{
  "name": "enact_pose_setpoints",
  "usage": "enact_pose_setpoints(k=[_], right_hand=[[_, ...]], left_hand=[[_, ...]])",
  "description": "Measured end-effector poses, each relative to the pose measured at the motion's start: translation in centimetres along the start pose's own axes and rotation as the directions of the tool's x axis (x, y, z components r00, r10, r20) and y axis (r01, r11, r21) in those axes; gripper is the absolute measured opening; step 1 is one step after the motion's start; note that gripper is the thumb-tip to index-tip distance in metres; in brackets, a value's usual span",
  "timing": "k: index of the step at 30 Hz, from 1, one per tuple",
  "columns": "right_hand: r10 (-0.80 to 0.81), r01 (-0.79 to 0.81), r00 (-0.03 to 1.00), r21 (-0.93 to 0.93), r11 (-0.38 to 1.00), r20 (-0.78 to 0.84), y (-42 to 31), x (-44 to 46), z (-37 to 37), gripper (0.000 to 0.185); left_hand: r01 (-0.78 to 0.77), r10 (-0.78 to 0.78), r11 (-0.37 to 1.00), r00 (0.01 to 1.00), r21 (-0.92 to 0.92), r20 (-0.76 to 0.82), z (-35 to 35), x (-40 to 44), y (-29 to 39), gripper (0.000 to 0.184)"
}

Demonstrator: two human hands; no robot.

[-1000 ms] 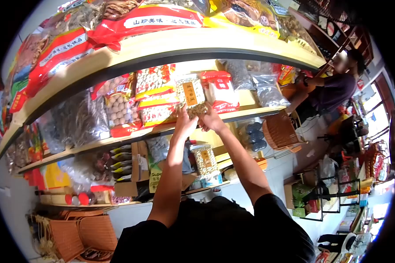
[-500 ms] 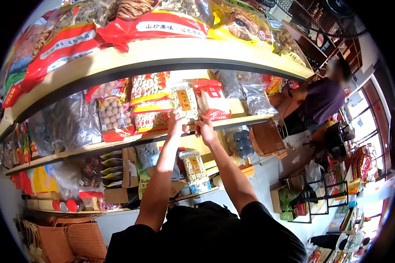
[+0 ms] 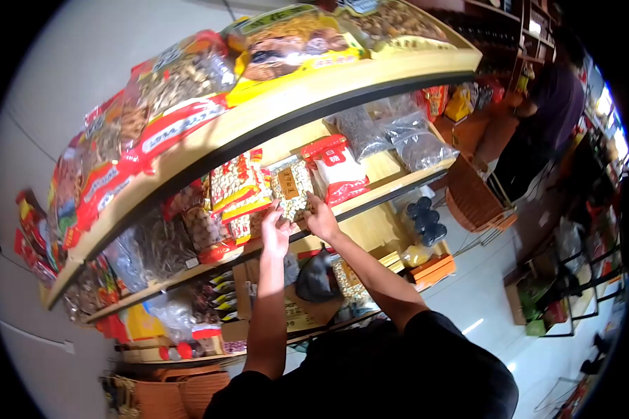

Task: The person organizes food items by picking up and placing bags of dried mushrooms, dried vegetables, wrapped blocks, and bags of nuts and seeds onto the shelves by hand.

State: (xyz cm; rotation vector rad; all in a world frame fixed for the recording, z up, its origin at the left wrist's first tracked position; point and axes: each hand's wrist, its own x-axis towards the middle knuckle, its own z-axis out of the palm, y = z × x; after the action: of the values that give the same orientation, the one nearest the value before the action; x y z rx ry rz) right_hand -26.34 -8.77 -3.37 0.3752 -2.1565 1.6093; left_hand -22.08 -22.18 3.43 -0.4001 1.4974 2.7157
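A clear bag of pale grains with a brown label (image 3: 291,183) lies on the middle shelf. My left hand (image 3: 276,230) is at its lower left corner, palm partly up, with bent fingers apart. My right hand (image 3: 323,221) is at its lower right edge, forefinger and thumb closed on the corner. To the right of this bag is a red-and-white bag of white powder (image 3: 341,167). Red-and-yellow bags of pale pieces (image 3: 236,185) lie to its left.
A wooden top shelf (image 3: 279,91) with bagged dried goods overhangs the middle one. Below are a black plastic bag (image 3: 319,278) and another labelled grain bag (image 3: 351,281). A wicker basket (image 3: 474,194) stands to the right, near a person in dark clothes (image 3: 548,115).
My view has turned and shifted, so the shelves now slant more and wall shows at left. Both hands stay at the labelled bag; the left hand's fingers now sit lower against it.
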Motion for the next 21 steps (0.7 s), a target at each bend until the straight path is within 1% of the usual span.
enact_pose_setpoints(k=[1, 2, 3, 4, 5, 6, 8, 9, 10, 11, 13, 14, 15, 16, 18, 19, 21], right_hand=[[0.136, -0.144, 0.985, 0.074, 0.987, 0.102, -0.6, 0.0, -0.6, 0.059], [0.145, -0.154, 0.985, 0.097, 0.983, 0.091, -1.5, 0.0, -1.2, 0.059], [0.229, -0.252, 0.958, 0.13, 0.959, 0.173, -2.3, 0.1, -2.0, 0.058], [0.304, -0.35, 0.916, 0.153, 0.924, 0.261, -2.4, 0.0, -2.3, 0.058], [0.306, -0.355, 0.916, 0.173, 0.919, 0.259, -2.7, 0.0, -2.4, 0.058], [0.329, -0.381, 0.902, 0.154, 0.912, 0.278, -2.9, 0.2, -2.6, 0.059], [0.361, -0.415, 0.887, 0.154, 0.897, 0.288, -3.2, 0.3, -2.7, 0.06], [0.356, -0.395, 0.885, 0.081, 0.915, 0.299, -3.4, 0.5, -2.6, 0.061], [0.353, -0.374, 0.883, 0.007, 0.928, 0.309, -3.6, 0.6, -2.7, 0.064], [0.358, -0.381, 0.886, 0.024, 0.924, 0.294, -3.8, 0.7, -2.8, 0.064], [0.392, -0.431, 0.852, 0.039, 0.901, 0.348, -4.7, 1.0, -3.3, 0.066], [0.425, -0.482, 0.816, 0.054, 0.875, 0.392, -5.5, 1.1, -4.1, 0.065], [0.427, -0.484, 0.82, 0.064, 0.873, 0.381, -5.8, 1.2, -4.5, 0.065], [0.418, -0.483, 0.812, 0.065, 0.873, 0.408, -5.8, 1.3, -4.7, 0.065], [0.405, -0.497, 0.786, 0.09, 0.863, 0.467, -5.7, 1.4, -5.3, 0.065], [0.401, -0.497, 0.789, 0.099, 0.862, 0.466, -5.5, 1.4, -5.5, 0.065], [0.366, -0.426, 0.812, 0.035, 0.904, 0.455, -5.3, 1.1, -5.6, 0.066]], left_hand=[[-0.019, 0.019, 1.0, 0.997, 0.005, 0.07, -0.3, 0.5, -0.2, 0.053], [-0.014, 0.011, 0.999, 0.998, 0.047, 0.063, 0.5, 0.3, -0.2, 0.051], [0.018, -0.024, 0.99, 0.999, 0.139, 0.048, 1.2, 0.0, -0.2, 0.052], [0.018, -0.021, 0.983, 1.0, 0.183, 0.015, 1.6, 0.0, -0.6, 0.053], [0.017, -0.014, 0.974, 1.0, 0.225, -0.016, 2.1, 0.1, -0.8, 0.054], [0.016, -0.012, 0.969, 1.0, 0.245, -0.019, 2.5, 0.3, -0.8, 0.054], [0.03, -0.027, 0.988, 0.999, 0.151, -0.025, 3.1, 0.5, -0.9, 0.056], [0.036, -0.033, 0.984, 0.999, 0.173, -0.022, 3.3, 0.6, -0.9, 0.056], [0.032, -0.032, 0.988, 0.999, 0.154, -0.004, 3.4, 0.7, -0.8, 0.055], [0.025, -0.027, 0.99, 0.999, 0.136, 0.017, 3.7, 0.9, -0.7, 0.054], [0.023, -0.031, 0.983, 0.999, 0.185, 0.041, 4.1, 0.6, -0.2, 0.054], [0.001, -0.007, 0.989, 0.999, 0.15, 0.038, 4.5, 0.3, -0.2, 0.057], [-0.021, 0.017, 0.994, 0.999, 0.111, 0.037, 5.0, 0.1, -0.2, 0.06], [-0.032, 0.023, 0.992, 0.997, 0.119, 0.073, 4.7, 0.3, -0.3, 0.062], [-0.025, 0.015, 0.99, 0.997, 0.136, 0.078, 4.1, 0.8, -0.8, 0.063], [-0.024, 0.014, 0.989, 0.997, 0.144, 0.07, 4.0, 0.8, -0.7, 0.064], [-0.041, 0.046, 0.964, 0.999, 0.261, -0.011, 4.1, 0.8, -1.0, 0.064]])
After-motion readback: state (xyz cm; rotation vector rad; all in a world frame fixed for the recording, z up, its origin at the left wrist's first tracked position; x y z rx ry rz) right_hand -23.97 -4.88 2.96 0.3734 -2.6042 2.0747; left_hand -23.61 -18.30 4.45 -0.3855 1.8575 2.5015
